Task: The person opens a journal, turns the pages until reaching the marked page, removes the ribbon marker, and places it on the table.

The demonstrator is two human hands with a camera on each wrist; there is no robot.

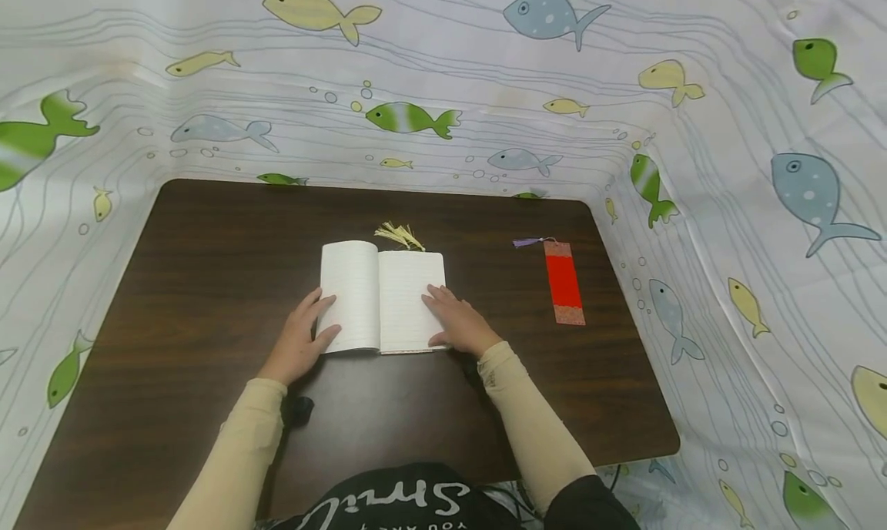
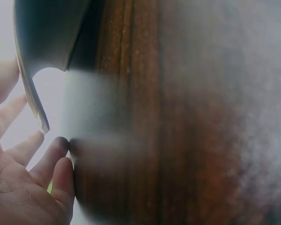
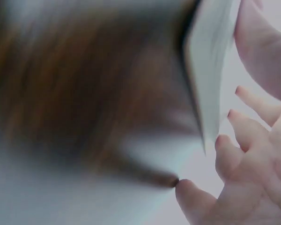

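Observation:
An open notebook [image 1: 412, 306] with pale lined pages lies on the dark wooden table. My left hand [image 1: 296, 341] is at its left edge, thumb and a fingertip overlapping the left page. The left wrist view shows that side of the notebook [image 2: 35, 105] curving up off the table, with fingertips along its edge and the lower fingers [image 2: 65, 178] by the tabletop. My right hand [image 1: 460, 322] rests on the right page's outer edge, fingers spread. In the right wrist view, fingertips [image 3: 222, 145] line the edge of the pages [image 3: 208, 70], and the little finger touches the table.
A pale yellow tassel [image 1: 399, 236] sticks out beyond the notebook's top edge. To the right lies a red bookmark [image 1: 564, 283] with a purple tassel [image 1: 530, 243]. Fish-patterned cloth [image 1: 443, 75] rises around the table [image 1: 208, 299].

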